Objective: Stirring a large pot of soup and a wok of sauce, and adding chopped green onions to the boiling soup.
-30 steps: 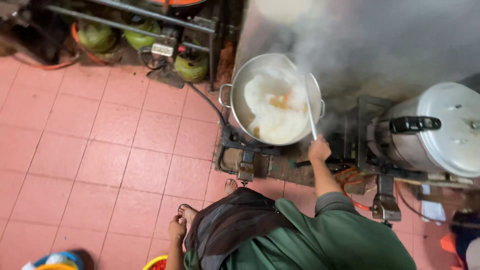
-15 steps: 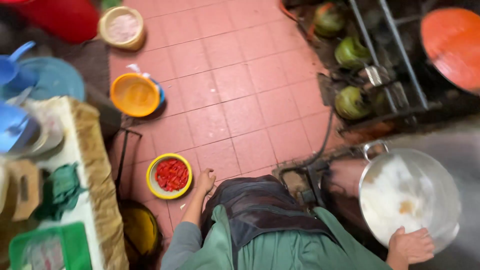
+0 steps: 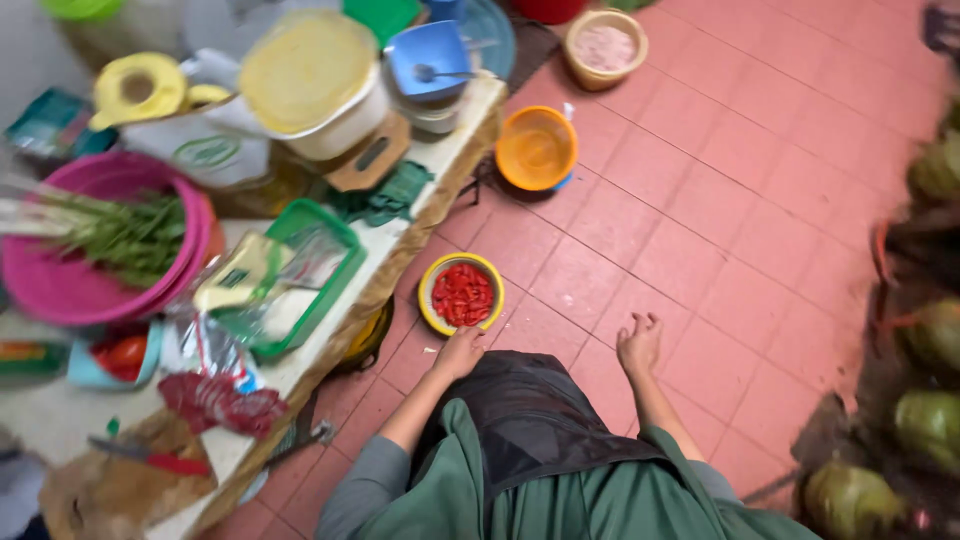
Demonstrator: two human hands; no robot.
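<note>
A yellow bowl [image 3: 434, 300] filled with chopped red pieces sits on the pink tiled floor beside a low table. My left hand [image 3: 460, 352] reaches down and is at the bowl's near rim; its fingers are hidden under the back of the hand, so a grip is unclear. My right hand [image 3: 640, 345] hangs over the bare tiles to the right, with loosely curled, spread fingers and nothing in it. A green top and a dark apron fill the lower middle of the view.
The low table [image 3: 420, 215] on the left carries a pink basin of greens [image 3: 60, 290], a green tray [image 3: 335, 290], a white tub with a yellow lid [image 3: 310, 75] and a cutting board with a knife [image 3: 140, 455]. An orange bowl [image 3: 537, 148] and a tan basket [image 3: 605, 45] stand on the floor. Green cylinders [image 3: 930, 330] line the right edge.
The view swung from the steaming pot on the burner to the floor and table. My right hand left the ladle and now hangs free. My left hand moved to the yellow bowl.
</note>
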